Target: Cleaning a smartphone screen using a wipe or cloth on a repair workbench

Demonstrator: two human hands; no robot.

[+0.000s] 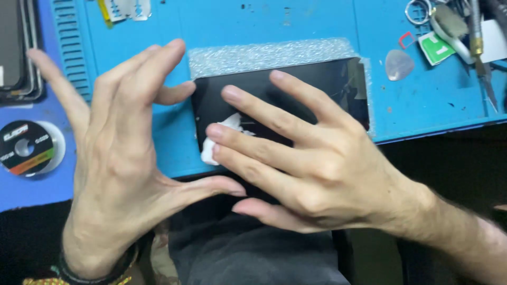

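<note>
a black phone (296, 89) lies flat, glass up, on a strip of bubble wrap (264, 53) at the near edge of a blue work mat (327, 21). much of the phone is hidden: the right hand (306, 163) covers its near half, and its near edge cannot be made out. that hand lies across the glass with fingers spread and nearly straight, the two middle fingertips pressing a small white wad (219, 137), cloth or tissue, hard to tell which, against the phone's left end. the left hand (116, 153) stands just left of the phone, fingers splayed wide and curled, holding nothing; one fingertip reaches the phone's far left corner, though contact is unclear. a dark band circles that wrist, cut off at the near edge. far right on the mat lie a grey pick (398, 64), a green-and-white tab (436, 47), tweezers (481, 53) and partly cropped tools. at the left sit a tape roll (26, 148) and a stack of dark panels (18, 47), cut by the frame.
</note>
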